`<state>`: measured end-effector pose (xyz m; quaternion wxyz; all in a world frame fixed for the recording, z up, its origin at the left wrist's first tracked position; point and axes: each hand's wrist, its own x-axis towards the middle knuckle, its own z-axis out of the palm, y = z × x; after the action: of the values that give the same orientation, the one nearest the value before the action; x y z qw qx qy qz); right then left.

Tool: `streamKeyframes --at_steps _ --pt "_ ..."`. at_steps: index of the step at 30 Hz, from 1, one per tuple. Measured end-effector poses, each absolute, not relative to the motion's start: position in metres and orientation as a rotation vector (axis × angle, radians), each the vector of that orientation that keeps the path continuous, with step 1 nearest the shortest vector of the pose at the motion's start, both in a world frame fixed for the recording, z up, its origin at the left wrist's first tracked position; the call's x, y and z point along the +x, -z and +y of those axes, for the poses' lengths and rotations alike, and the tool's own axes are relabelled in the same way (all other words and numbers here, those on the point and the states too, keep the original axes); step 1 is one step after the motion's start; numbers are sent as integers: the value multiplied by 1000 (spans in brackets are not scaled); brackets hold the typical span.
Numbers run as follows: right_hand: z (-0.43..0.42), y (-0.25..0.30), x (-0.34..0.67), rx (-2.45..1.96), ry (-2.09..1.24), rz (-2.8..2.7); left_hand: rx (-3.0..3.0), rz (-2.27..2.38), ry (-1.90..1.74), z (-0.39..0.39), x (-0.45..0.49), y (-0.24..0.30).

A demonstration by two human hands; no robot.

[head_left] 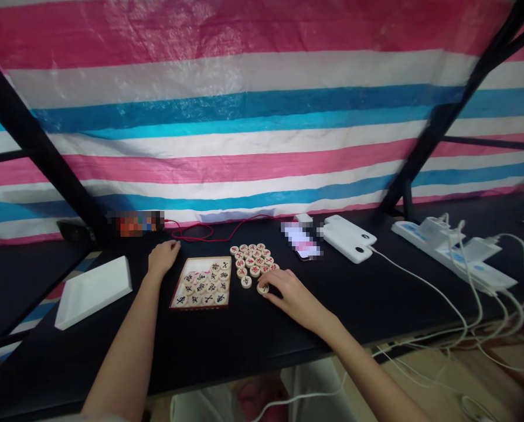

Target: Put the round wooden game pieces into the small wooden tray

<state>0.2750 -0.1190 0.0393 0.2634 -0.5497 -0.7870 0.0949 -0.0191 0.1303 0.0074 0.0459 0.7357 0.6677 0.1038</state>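
At right fingers [276, 282], round pale piece [262, 289] (black-marked)

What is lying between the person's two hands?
In the head view, an open box of black-marked round pieces lies nearer the left hand; loose pieces, mostly red-marked, lie nearer the right hand.

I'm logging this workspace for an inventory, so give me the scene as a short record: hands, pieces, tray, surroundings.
right hand: touching a black-lettered xiangqi piece
left hand: on the black tabletop, left of the tray
tray: partly filled with black-lettered pieces
red-lettered pieces: grouped right of the tray
far left: white shallow box
right side: white power strip
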Motion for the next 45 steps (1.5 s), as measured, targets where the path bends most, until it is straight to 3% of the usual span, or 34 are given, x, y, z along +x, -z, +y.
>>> streamKeyframes --at_steps 28,37,45 --pt "-104 -23 256 -1701 255 -2250 2250 2028 -324 132 -19 -5" --pt "-106 -24 253 -1771 262 -2198 2254 2045 -332 130 -18 -5" --pt "-76 -67 210 -1649 102 -2063 2275 2029 -311 130 -18 -5"
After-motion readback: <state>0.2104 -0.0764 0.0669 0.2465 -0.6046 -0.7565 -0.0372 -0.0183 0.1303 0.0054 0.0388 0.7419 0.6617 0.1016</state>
